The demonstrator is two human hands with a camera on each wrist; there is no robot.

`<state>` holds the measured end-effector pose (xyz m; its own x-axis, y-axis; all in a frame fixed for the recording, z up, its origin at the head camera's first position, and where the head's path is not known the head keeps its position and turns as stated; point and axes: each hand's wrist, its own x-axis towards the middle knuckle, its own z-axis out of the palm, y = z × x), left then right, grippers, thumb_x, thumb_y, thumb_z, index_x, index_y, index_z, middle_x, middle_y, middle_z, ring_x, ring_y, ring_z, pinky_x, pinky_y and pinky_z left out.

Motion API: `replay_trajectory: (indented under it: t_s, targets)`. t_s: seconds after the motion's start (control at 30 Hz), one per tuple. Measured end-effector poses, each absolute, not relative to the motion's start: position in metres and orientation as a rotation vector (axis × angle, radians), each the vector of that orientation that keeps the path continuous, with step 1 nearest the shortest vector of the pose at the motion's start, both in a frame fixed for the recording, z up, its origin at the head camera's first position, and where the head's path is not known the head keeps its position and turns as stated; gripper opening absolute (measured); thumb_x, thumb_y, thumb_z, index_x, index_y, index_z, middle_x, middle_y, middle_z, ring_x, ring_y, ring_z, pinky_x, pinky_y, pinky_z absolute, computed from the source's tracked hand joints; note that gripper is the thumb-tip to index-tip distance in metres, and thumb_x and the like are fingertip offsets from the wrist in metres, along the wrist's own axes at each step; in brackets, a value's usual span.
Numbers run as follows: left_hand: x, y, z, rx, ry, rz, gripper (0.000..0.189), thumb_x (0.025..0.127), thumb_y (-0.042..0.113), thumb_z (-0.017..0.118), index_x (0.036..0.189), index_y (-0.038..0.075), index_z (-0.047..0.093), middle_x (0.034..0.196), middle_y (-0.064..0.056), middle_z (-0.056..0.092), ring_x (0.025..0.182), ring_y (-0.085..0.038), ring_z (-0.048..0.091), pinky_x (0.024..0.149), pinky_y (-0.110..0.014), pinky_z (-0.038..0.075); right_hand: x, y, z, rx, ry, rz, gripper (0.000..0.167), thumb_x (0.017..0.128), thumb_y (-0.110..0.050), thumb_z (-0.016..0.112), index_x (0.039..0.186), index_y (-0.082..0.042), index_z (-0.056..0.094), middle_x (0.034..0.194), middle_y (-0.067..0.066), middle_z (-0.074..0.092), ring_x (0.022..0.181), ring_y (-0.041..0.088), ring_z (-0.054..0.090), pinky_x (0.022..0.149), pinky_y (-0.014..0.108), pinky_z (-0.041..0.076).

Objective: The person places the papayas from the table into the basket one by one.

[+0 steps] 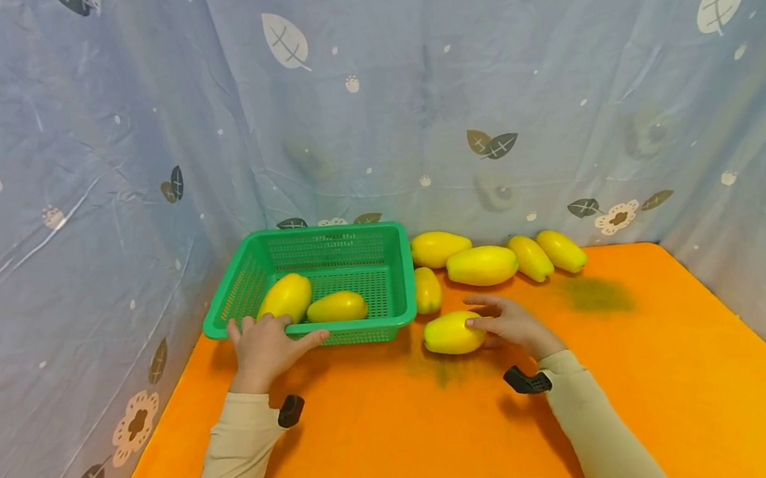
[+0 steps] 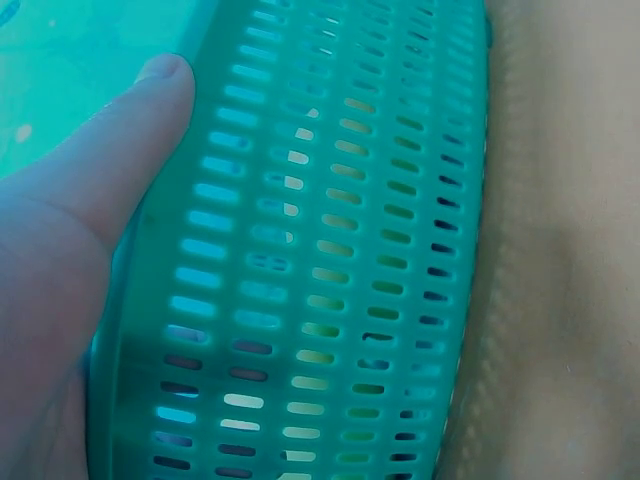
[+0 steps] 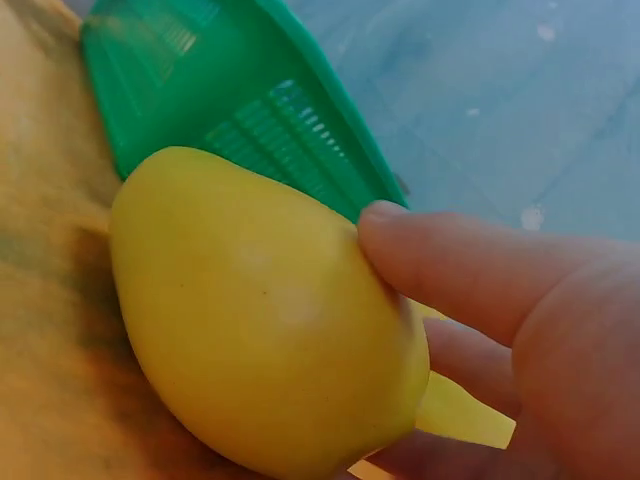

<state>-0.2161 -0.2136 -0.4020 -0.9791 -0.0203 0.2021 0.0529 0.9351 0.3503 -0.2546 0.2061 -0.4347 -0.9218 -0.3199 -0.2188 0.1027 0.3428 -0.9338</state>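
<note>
A yellow oblong fruit [image 1: 453,333], like a small papaya, is held by its right end in my right hand [image 1: 512,326]. In the right wrist view, the thumb lies on one side of this yellow fruit [image 3: 265,310] and fingers show behind it. My left hand [image 1: 265,352] grips the near rim of a green plastic basket [image 1: 400,268]. The left wrist view shows the thumb along the rim outside the slotted basket wall [image 2: 330,250]; the other fingers are mostly hidden there. Two similar yellow fruits [image 1: 338,307] lie inside the basket, near the left hand.
Several more yellow fruits [image 1: 482,265] lie right of the basket along the back of the orange table [image 1: 409,436]. One yellow fruit [image 1: 427,291] sits close to the basket's right wall. A patterned grey-blue curtain [image 1: 412,113] stands behind and on both sides.
</note>
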Motion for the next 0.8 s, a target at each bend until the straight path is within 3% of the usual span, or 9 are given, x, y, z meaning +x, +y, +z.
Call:
replay_trajectory:
  t_s: [0.1,0.23,0.4,0.6,0.8]
  targets:
    - [-0.216,-0.213,-0.401,-0.027,-2.890,-0.532,0.084,0.078,0.074,0.072,0.124,0.004,0.073,0.109,-0.022,0.071,0.105,-0.054,0.051,0.111,-0.079,0.007,-0.255,0.205,-0.438,-0.258,2.245,-1.584,0.067,0.098,-0.028,0.070,0.154,-0.003,0.043,0.158,0.027,0.039,0.098,0.023,0.067,0.083,0.038,0.061]
    - [-0.216,-0.212,-0.400,-0.025,-2.893,-0.539,0.083,0.078,0.073,0.073,0.123,0.004,0.073,0.108,-0.022,0.071,0.105,-0.053,0.051,0.111,-0.079,0.007,-0.255,0.206,-0.440,-0.298,2.215,-1.591,0.064,0.100,-0.026,0.067,0.152,0.002,0.043,0.158,0.028,0.038,0.082,0.019,0.063,0.080,0.036,0.061]
    - [-0.216,-0.212,-0.400,-0.019,-2.894,-0.548,0.082,0.077,0.073,0.073,0.122,0.005,0.074,0.107,-0.020,0.072,0.103,-0.051,0.051,0.111,-0.079,0.008,-0.255,0.213,-0.427,-0.277,2.169,-1.680,0.064,0.103,-0.023,0.062,0.154,0.004,0.037,0.157,0.029,0.034,0.089,0.014,0.063,0.082,0.037,0.060]
    - [-0.216,-0.212,-0.401,-0.021,-2.896,-0.539,0.083,0.078,0.074,0.072,0.123,0.004,0.073,0.108,-0.021,0.072,0.104,-0.052,0.051,0.110,-0.079,0.008,-0.264,0.215,-0.379,-0.198,2.210,-1.802,0.065,0.104,-0.024,0.059,0.158,0.001,0.033,0.160,0.027,0.031,0.103,0.007,0.062,0.089,0.036,0.061]
    - [-0.217,-0.212,-0.402,-0.031,-2.888,-0.531,0.081,0.078,0.072,0.073,0.123,0.004,0.073,0.105,-0.020,0.072,0.104,-0.052,0.051,0.111,-0.080,0.008,-0.281,0.168,-0.332,-0.193,2.333,-1.802,0.061,0.103,-0.027,0.063,0.156,-0.008,0.041,0.155,0.022,0.044,0.105,0.019,0.065,0.086,0.031,0.061]
